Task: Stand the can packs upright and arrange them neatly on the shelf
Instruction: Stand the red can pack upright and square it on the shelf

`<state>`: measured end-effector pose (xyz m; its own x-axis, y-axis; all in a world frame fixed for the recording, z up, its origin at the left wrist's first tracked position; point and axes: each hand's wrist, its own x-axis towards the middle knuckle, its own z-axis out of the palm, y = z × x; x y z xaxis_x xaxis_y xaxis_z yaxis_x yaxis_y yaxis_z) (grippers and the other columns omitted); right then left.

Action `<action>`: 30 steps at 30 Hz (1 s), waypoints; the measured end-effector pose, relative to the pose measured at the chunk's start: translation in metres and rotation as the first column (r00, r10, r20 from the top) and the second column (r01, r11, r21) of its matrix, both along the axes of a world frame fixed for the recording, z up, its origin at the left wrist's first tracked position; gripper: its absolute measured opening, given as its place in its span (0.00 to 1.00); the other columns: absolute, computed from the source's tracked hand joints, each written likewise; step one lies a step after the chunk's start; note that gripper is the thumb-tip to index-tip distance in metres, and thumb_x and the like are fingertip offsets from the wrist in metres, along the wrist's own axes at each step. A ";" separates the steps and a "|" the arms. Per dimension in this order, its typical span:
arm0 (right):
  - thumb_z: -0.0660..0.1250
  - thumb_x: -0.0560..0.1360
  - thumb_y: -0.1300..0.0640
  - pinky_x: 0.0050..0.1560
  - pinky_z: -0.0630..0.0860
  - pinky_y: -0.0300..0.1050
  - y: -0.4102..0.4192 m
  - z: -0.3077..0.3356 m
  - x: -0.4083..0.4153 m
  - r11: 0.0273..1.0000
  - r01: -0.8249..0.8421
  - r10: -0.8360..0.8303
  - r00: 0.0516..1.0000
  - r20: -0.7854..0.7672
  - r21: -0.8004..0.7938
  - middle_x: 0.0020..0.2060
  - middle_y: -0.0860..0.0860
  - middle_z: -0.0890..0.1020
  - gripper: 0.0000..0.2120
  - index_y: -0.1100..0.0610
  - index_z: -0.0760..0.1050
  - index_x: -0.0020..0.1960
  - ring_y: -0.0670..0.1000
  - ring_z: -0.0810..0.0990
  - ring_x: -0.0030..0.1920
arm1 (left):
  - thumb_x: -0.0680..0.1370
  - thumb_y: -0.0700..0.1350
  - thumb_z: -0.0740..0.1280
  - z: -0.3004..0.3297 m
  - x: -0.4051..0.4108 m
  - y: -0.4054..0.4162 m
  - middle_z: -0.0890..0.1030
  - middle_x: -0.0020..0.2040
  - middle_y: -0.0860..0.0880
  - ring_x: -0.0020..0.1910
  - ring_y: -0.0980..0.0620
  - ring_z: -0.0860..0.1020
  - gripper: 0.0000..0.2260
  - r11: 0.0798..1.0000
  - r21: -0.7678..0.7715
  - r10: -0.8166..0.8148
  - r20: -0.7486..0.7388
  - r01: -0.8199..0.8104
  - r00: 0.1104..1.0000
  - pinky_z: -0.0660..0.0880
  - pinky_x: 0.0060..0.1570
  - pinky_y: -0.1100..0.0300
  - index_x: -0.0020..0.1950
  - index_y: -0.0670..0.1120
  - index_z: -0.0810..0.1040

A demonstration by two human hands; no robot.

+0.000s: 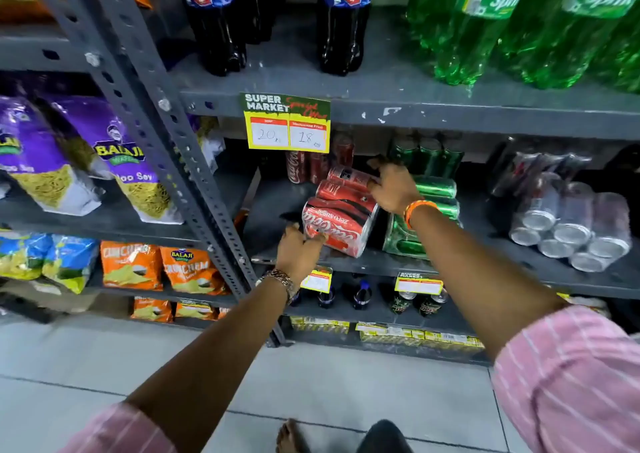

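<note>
Left hand [300, 249] pinches the lower left corner of the front red Coca-Cola zero sugar can pack [337, 229], frame centre, lying on its side on the grey shelf [450, 264], long axis running back. Right hand [393, 186], fingers spread, rests on the upper red pack [348, 184] behind. Left is nearer; tipping upright likely starts there.

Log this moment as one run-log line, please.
left hand: gripping red can pack lower corner | right hand: on pack top | pack: lying tilted | green can pack: lying down
</note>
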<state>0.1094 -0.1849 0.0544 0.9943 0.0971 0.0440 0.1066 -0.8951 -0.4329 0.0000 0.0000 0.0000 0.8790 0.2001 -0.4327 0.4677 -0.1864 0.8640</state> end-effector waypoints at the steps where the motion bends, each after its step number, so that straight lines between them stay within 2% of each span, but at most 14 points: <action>1: 0.63 0.75 0.56 0.68 0.71 0.46 0.002 0.001 0.008 0.999 0.000 -0.002 0.997 -0.071 -0.037 0.66 0.60 0.77 0.24 0.58 0.70 0.70 0.61 0.75 0.66 | 0.72 0.51 0.70 -0.003 0.005 -0.002 0.81 0.55 0.45 0.54 0.44 0.80 0.23 0.997 -0.080 0.011 -0.030 -0.014 0.999 0.75 0.61 0.50 0.62 0.42 0.70; 3: 0.63 0.77 0.52 0.71 0.68 0.45 0.004 0.005 0.015 0.999 -0.017 0.008 0.982 -0.186 -0.047 0.71 0.58 0.72 0.26 0.56 0.67 0.73 0.58 0.72 0.70 | 0.71 0.50 0.71 -0.001 0.011 -0.009 0.79 0.46 0.47 0.39 0.49 0.77 0.26 0.970 -0.235 0.034 -0.102 -0.057 0.994 0.76 0.56 0.51 0.65 0.39 0.71; 6: 0.63 0.77 0.46 0.56 0.72 0.43 0.012 0.010 0.027 0.999 -0.040 0.033 0.964 -0.265 -0.021 0.63 0.59 0.78 0.20 0.57 0.74 0.62 0.58 0.77 0.62 | 0.74 0.47 0.70 0.005 0.023 -0.022 0.74 0.44 0.50 0.43 0.50 0.76 0.36 0.938 -0.333 0.063 -0.091 -0.090 0.994 0.76 0.59 0.51 0.75 0.41 0.53; 8: 0.62 0.79 0.47 0.58 0.72 0.44 0.020 0.026 0.021 0.994 -0.102 0.086 0.953 -0.292 -0.041 0.66 0.60 0.75 0.22 0.60 0.71 0.67 0.60 0.75 0.65 | 0.79 0.43 0.66 0.011 0.030 -0.027 0.76 0.46 0.49 0.43 0.49 0.79 0.39 0.910 -0.405 0.070 -0.062 -0.089 0.996 0.77 0.57 0.51 0.78 0.48 0.40; 10: 0.57 0.82 0.56 0.66 0.66 0.44 0.026 0.058 0.021 0.977 -0.161 0.099 0.924 -0.369 -0.141 0.74 0.64 0.65 0.27 0.68 0.57 0.76 0.61 0.67 0.73 | 0.79 0.43 0.65 0.011 0.039 -0.031 0.78 0.52 0.46 0.40 0.47 0.81 0.30 0.895 -0.436 0.078 -0.064 -0.098 0.995 0.80 0.46 0.52 0.73 0.51 0.49; 12: 0.50 0.82 0.68 0.70 0.54 0.43 0.038 0.121 -0.016 0.921 -0.307 0.176 0.878 -0.445 -0.242 0.74 0.71 0.54 0.23 0.76 0.46 0.73 0.66 0.58 0.76 | 0.78 0.43 0.67 0.011 0.043 -0.032 0.76 0.59 0.42 0.41 0.45 0.81 0.22 0.880 -0.450 0.121 -0.090 -0.148 0.989 0.81 0.38 0.54 0.63 0.51 0.56; 13: 0.48 0.82 0.71 0.71 0.51 0.41 0.041 0.146 -0.037 0.931 -0.307 0.183 0.860 -0.476 -0.196 0.74 0.73 0.52 0.22 0.78 0.45 0.71 0.67 0.55 0.76 | 0.78 0.43 0.68 0.009 0.046 -0.033 0.75 0.60 0.43 0.41 0.45 0.81 0.21 0.873 -0.455 0.143 -0.104 -0.175 0.984 0.81 0.35 0.53 0.60 0.53 0.57; 15: 0.47 0.81 0.71 0.72 0.39 0.47 0.039 0.171 -0.054 0.933 -0.318 0.198 0.843 -0.501 -0.167 0.73 0.75 0.51 0.21 0.79 0.45 0.70 0.68 0.55 0.76 | 0.77 0.44 0.70 0.008 0.049 -0.037 0.73 0.59 0.45 0.44 0.44 0.80 0.23 0.868 -0.447 0.174 -0.128 -0.214 0.976 0.81 0.33 0.52 0.55 0.57 0.55; 16: 0.47 0.81 0.71 0.73 0.40 0.48 0.036 0.144 -0.024 0.940 -0.291 0.180 0.867 -0.465 -0.179 0.73 0.75 0.52 0.21 0.79 0.47 0.71 0.68 0.56 0.76 | 0.76 0.44 0.71 0.009 0.049 -0.038 0.73 0.59 0.46 0.47 0.42 0.80 0.25 0.868 -0.440 0.188 -0.137 -0.230 0.973 0.82 0.33 0.50 0.54 0.58 0.54; 18: 0.53 0.82 0.64 0.74 0.57 0.45 0.029 0.092 0.017 0.931 -0.266 0.134 0.886 -0.445 -0.250 0.73 0.70 0.61 0.22 0.72 0.58 0.73 0.63 0.63 0.74 | 0.73 0.42 0.74 0.009 0.053 -0.039 0.73 0.60 0.47 0.55 0.41 0.78 0.28 0.876 -0.414 0.211 -0.129 -0.246 0.969 0.83 0.37 0.45 0.56 0.56 0.55; 20: 0.60 0.79 0.55 0.63 0.67 0.43 0.023 0.054 0.033 0.950 -0.277 0.193 0.884 -0.426 -0.145 0.71 0.59 0.70 0.21 0.56 0.66 0.72 0.57 0.73 0.67 | 0.69 0.40 0.77 0.009 0.056 -0.034 0.74 0.59 0.46 0.57 0.41 0.77 0.33 0.888 -0.388 0.214 -0.125 -0.246 0.969 0.82 0.41 0.41 0.63 0.52 0.57; 22: 0.63 0.77 0.54 0.59 0.71 0.44 0.022 0.035 0.044 0.951 -0.307 0.260 0.861 -0.437 -0.038 0.66 0.57 0.75 0.19 0.49 0.67 0.67 0.56 0.76 0.59 | 0.67 0.38 0.78 0.011 0.059 -0.024 0.77 0.59 0.44 0.55 0.39 0.80 0.34 0.909 -0.354 0.182 -0.132 -0.218 0.974 0.82 0.35 0.46 0.63 0.48 0.60; 26: 0.67 0.74 0.59 0.66 0.72 0.54 0.020 0.014 0.046 0.967 -0.214 0.255 0.856 -0.450 0.141 0.65 0.57 0.74 0.27 0.53 0.64 0.71 0.59 0.74 0.63 | 0.66 0.35 0.78 0.018 0.066 0.005 0.81 0.54 0.43 0.48 0.42 0.81 0.32 0.950 -0.298 0.069 -0.111 -0.099 0.991 0.78 0.34 0.51 0.63 0.47 0.66; 30: 0.69 0.74 0.57 0.64 0.73 0.52 0.020 0.009 0.032 0.952 -0.094 0.207 0.898 -0.388 0.291 0.61 0.55 0.74 0.27 0.55 0.62 0.69 0.56 0.74 0.63 | 0.66 0.32 0.75 0.028 0.075 0.028 0.81 0.55 0.47 0.52 0.46 0.80 0.31 0.987 -0.154 -0.057 -0.007 0.055 0.998 0.79 0.42 0.48 0.63 0.50 0.66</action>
<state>0.1414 -0.1650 0.0634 0.9029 0.2884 -0.3188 -0.0063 -0.7326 -0.6806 0.0751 0.0284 0.0281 0.8820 0.0812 -0.4642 0.4700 -0.0779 0.8792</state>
